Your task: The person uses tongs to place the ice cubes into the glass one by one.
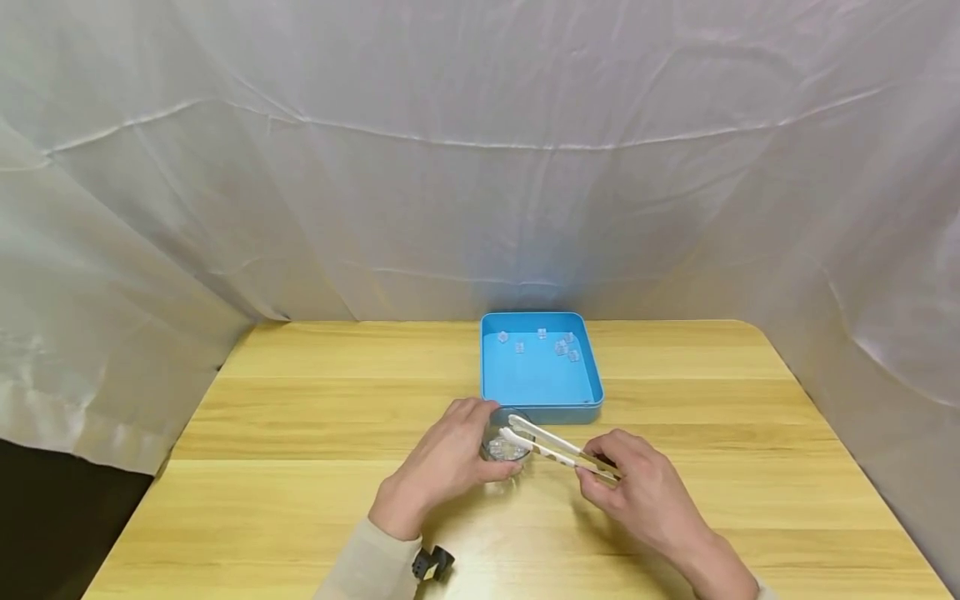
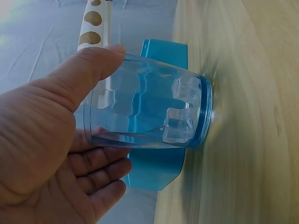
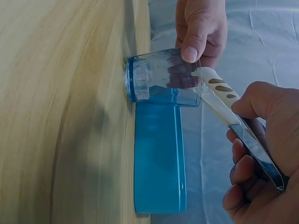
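Note:
Near the table's middle stands a clear drinking glass (image 2: 124, 112), with clear cubes (image 2: 180, 123) at its bottom. My left hand (image 1: 444, 457) grips it near the rim, thumb on one side and fingers on the other. In my right hand (image 1: 648, 492) is a pair of metal tongs (image 3: 254, 148) with white, holed ends, held between thumb and fingers. The white ends (image 1: 517, 427) reach in at the glass's mouth. In the left wrist view, a clear cube (image 2: 106, 99) shows at the tong end, inside the upper part of the glass.
Right behind the glass sits a shallow blue tray (image 1: 536, 383) with several clear cubes (image 1: 562, 347) toward its back. The wooden table (image 1: 315, 433) ends at a grey curtain (image 1: 420, 208) behind and at both sides.

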`<action>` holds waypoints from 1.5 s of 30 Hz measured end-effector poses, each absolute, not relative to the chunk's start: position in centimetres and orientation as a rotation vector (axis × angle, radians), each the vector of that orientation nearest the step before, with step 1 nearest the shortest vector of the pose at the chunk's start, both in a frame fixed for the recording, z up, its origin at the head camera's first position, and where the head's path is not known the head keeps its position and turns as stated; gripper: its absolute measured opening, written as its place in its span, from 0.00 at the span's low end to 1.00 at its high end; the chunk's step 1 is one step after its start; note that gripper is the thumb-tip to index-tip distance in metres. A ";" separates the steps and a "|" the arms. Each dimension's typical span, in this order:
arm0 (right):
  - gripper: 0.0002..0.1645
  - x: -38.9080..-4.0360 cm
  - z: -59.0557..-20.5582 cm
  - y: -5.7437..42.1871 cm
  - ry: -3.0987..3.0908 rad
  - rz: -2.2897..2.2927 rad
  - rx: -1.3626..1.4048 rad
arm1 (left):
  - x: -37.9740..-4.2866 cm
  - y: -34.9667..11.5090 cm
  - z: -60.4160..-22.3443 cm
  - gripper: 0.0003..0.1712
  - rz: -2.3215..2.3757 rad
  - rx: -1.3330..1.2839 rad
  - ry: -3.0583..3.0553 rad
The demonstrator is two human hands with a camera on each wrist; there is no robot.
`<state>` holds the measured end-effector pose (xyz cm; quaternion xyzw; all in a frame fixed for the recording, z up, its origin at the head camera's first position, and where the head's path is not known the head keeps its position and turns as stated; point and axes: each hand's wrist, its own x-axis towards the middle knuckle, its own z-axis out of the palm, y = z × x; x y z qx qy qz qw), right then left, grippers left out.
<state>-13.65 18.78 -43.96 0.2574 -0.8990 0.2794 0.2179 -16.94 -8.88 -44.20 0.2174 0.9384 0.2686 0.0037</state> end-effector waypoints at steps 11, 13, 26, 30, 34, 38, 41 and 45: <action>0.16 -13.4 -43.7 19.6 -2.508 0.756 0.683 | -16.8 -8.7 -44.3 0.46 0.775 0.733 3.000; 0.16 -13.4 -43.6 19.7 -2.506 0.752 0.671 | -16.8 -8.8 -44.3 0.46 0.776 0.729 2.997; 0.13 -14.8 -42.5 20.7 -2.453 0.720 0.614 | -16.7 -8.9 -44.5 0.48 0.807 0.718 2.966; 0.13 -15.5 -41.7 21.1 -2.442 0.703 0.602 | -16.7 -8.8 -44.3 0.48 0.822 0.708 2.948; 0.13 -16.3 -40.9 21.6 -2.442 0.684 0.558 | -16.8 -8.7 -44.1 0.48 0.824 0.707 2.944; 0.12 -17.1 -40.2 21.9 -2.447 0.670 0.527 | -16.9 -8.6 -44.1 0.48 0.826 0.710 2.948; 0.11 -17.7 -39.8 22.0 -2.450 0.664 0.511 | -16.8 -8.6 -44.1 0.48 0.835 0.708 2.945; 0.09 -18.6 -39.4 22.1 -2.500 0.669 0.451 | -16.8 -8.6 -44.2 0.48 0.843 0.699 2.935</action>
